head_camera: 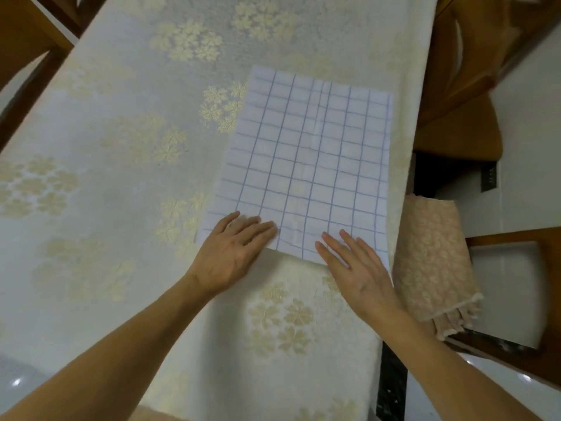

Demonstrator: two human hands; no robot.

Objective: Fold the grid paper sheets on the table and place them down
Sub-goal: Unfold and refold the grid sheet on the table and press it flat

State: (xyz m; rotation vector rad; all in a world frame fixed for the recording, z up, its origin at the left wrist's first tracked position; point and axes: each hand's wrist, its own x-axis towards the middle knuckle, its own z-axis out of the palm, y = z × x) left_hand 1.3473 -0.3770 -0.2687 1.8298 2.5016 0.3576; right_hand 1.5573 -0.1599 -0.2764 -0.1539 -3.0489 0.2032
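A white sheet of grid paper (306, 165) with blue lines lies flat on the table near its right edge, with a lengthwise crease down its middle. My left hand (233, 250) rests palm down on the sheet's near left corner, fingers spread. My right hand (358, 268) lies flat on the near right corner, fingers apart. Neither hand grips the paper. Only one sheet shows; whether others lie under it I cannot tell.
The table carries a cream cloth with pale gold flowers (127, 177). A folded beige lace cloth (434, 256) hangs beside the table's right edge. Wooden chairs stand at the right (461, 86) and far left (27, 31).
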